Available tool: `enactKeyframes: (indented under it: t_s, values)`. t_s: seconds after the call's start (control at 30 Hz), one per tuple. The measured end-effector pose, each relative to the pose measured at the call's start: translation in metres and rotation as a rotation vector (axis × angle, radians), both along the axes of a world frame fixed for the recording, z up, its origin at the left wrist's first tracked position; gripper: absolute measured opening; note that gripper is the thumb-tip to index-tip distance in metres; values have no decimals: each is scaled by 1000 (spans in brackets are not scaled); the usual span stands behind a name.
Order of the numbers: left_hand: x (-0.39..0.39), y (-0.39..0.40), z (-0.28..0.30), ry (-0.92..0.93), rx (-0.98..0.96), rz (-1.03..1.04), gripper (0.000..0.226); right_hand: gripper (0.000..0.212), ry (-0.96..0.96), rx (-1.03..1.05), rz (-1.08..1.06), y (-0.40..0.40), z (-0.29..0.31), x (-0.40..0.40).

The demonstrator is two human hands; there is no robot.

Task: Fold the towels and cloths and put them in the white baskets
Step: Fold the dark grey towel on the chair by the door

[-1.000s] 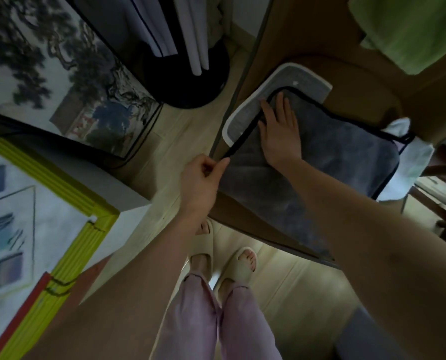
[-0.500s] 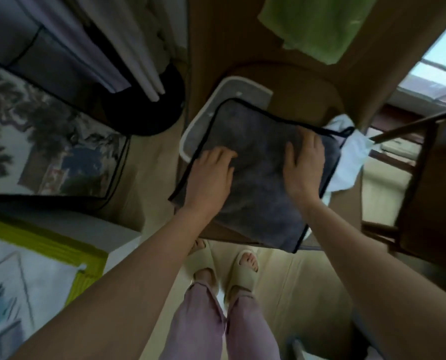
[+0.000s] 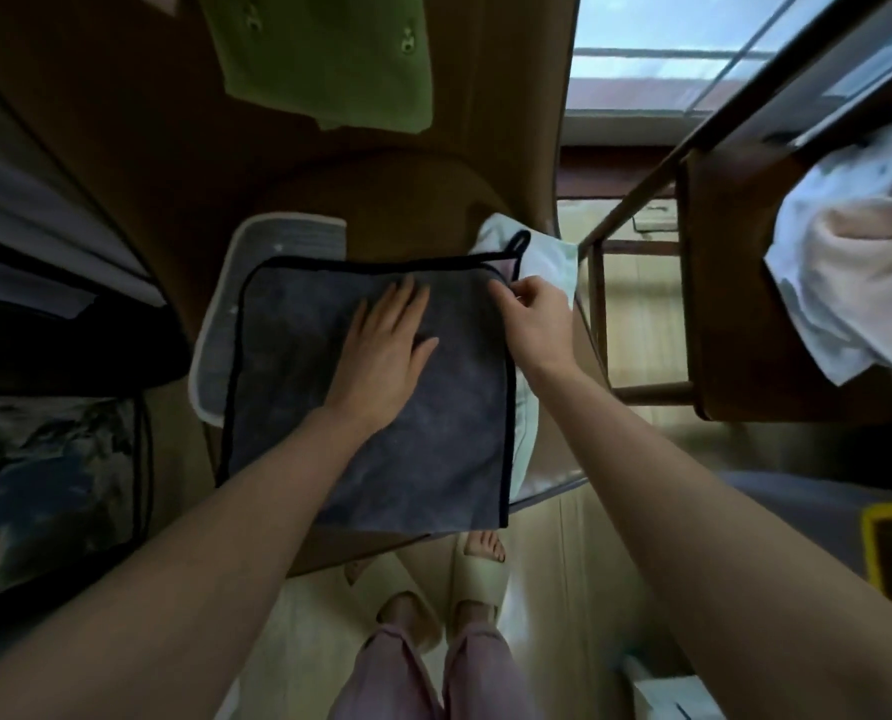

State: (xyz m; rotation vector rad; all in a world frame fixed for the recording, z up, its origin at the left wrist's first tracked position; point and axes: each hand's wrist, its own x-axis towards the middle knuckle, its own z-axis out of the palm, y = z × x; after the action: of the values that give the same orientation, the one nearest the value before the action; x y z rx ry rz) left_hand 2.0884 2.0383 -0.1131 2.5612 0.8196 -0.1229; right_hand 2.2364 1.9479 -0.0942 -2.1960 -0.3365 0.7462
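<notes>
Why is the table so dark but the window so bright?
Head view: daylight pours through the window, so it glares pale; the table and gray cloth sit in dim shade. The wide lens bends the edges, and the white towel looks blurry.

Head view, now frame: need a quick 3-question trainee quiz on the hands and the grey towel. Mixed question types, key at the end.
1. True or false: the left hand lies flat on the grey towel.
2. What is the right hand doing?
A. pinching the grey towel's far right edge
B. holding the green cloth
C. resting on the chair
3. Fill in: the white basket shows from under the towel's ____ side.

Key: 1 true; 2 A; 3 left
</notes>
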Motion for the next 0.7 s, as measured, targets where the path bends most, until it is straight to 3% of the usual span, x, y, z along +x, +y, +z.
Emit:
enactKeyframes:
  t_s: [0.17,0.27,0.4,0.53,0.7]
  values:
    - [-3,6,-12,67,26,-56,64,4,-131,52,-24,13,-4,10]
    - [4,9,-16,98,28,-48,66,13,-166,-65,-20,12,-13,18]
    - [-7,-5,0,85,1,11,64,26,-162,-35,-16,-28,-2,-11]
    - [-38,-22,18,20,-47,-34,59,18,-47,-63,-72,-79,17,-66]
    - [-76,-37,13,109,-36,-71,59,23,129,-169,-126,-110,21,-132]
